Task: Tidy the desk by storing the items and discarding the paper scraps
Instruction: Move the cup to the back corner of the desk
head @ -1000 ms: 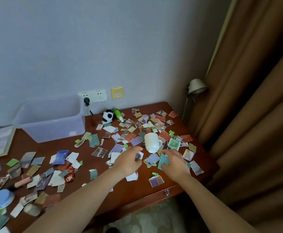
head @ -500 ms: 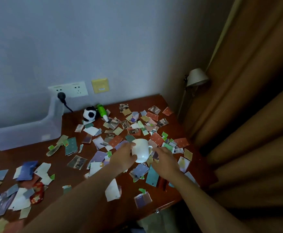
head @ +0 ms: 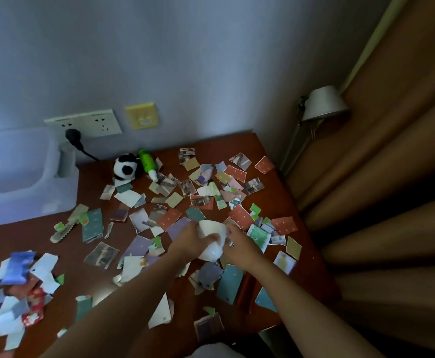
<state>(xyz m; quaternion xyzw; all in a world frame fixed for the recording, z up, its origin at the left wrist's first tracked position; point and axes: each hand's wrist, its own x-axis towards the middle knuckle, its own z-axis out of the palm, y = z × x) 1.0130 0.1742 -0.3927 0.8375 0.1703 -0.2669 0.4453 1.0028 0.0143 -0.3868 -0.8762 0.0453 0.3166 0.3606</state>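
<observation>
1. Our left hand (head: 189,241) has its grip closed round the left side of the white cup (head: 211,232), thumb across it.
2. Our right hand (head: 242,245) curls its grip on the cup's right side.
3. We see the cup tilted between both hands, over the paper scraps (head: 171,218) on the worktop (head: 38,244).
4. A clear bin (head: 17,177) stands at the back left.
</observation>
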